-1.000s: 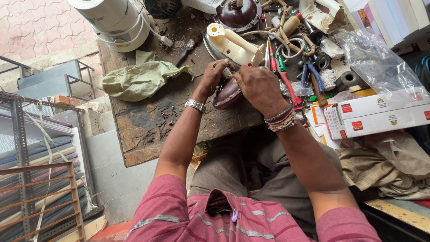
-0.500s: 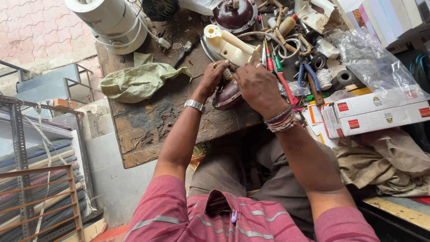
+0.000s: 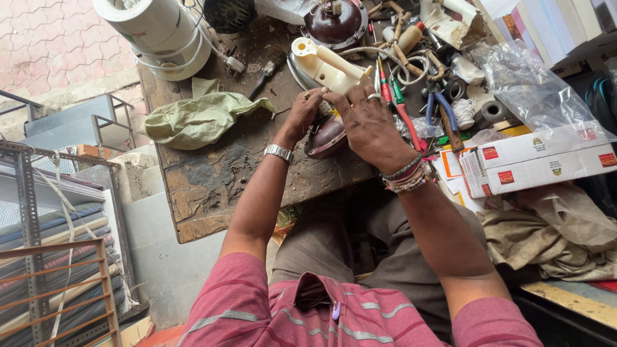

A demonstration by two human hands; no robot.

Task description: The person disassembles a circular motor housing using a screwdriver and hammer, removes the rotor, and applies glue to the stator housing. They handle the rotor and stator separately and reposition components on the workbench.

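Note:
A dark maroon iron shell [image 3: 326, 136] lies on the worn wooden bench [image 3: 212, 173], partly hidden under both hands. My left hand [image 3: 305, 113], with a metal watch on the wrist, grips its left side. My right hand [image 3: 367, 126], wearing a ring and several bracelets, covers its top right and pinches at something small near the fingertips; I cannot make out what. Just beyond the fingers lies a cream iron handle [image 3: 324, 63] on a metal soleplate.
A green cloth [image 3: 199, 117] lies left on the bench. A white appliance [image 3: 157, 31] stands far left, a maroon iron body [image 3: 335, 23] at the back. Screwdrivers [image 3: 405, 115], wires and tape rolls clutter the right. White boxes [image 3: 533, 164] and a plastic bag [image 3: 536, 90] sit at right.
Both hands stay on the maroon shell; the fingers have shifted slightly toward its far edge. The view has tilted a little.

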